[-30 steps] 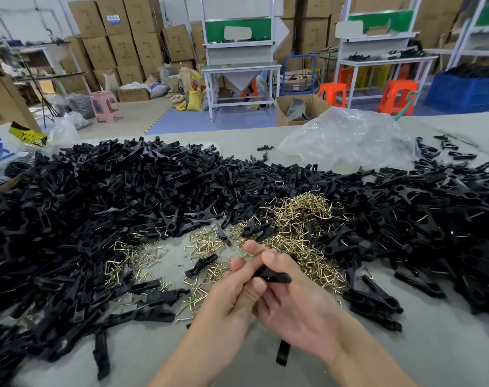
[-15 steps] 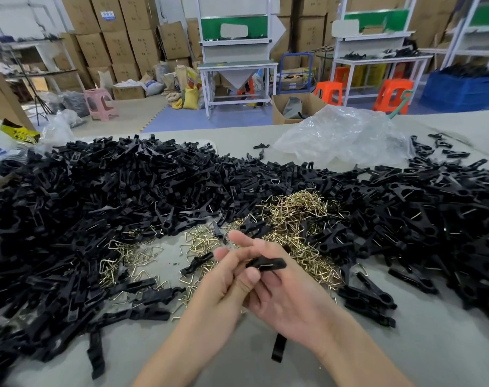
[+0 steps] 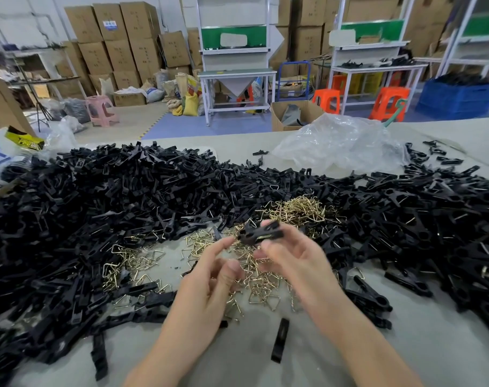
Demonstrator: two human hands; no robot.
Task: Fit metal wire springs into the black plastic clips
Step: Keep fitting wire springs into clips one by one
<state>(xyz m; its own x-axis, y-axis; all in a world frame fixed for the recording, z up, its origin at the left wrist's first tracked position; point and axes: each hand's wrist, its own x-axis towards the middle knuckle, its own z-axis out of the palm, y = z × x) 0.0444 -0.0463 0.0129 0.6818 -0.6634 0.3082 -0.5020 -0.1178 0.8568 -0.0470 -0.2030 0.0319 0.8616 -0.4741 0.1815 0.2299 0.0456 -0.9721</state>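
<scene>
My right hand (image 3: 293,261) pinches one black plastic clip (image 3: 261,233) at its fingertips, lifted above the table; a bit of brass wire shows in the clip. My left hand (image 3: 212,277) is beside it with loosely spread fingers, its index tip close to the clip's left end, holding nothing I can see. Both hands are blurred. Under them lies a heap of brass wire springs (image 3: 293,210) spreading toward me. A large pile of black clips (image 3: 126,196) covers the left and far table, and another pile of black clips (image 3: 433,219) covers the right.
One loose black clip half (image 3: 279,340) lies on the grey table (image 3: 349,358) near me. A crumpled clear plastic bag (image 3: 341,141) sits at the far right edge. Cardboard boxes, white workbenches and orange stools stand beyond the table.
Both hands rose and drew apart. The left hand let go of the clip and opened, and the clip now sits higher at the right hand's fingertips.
</scene>
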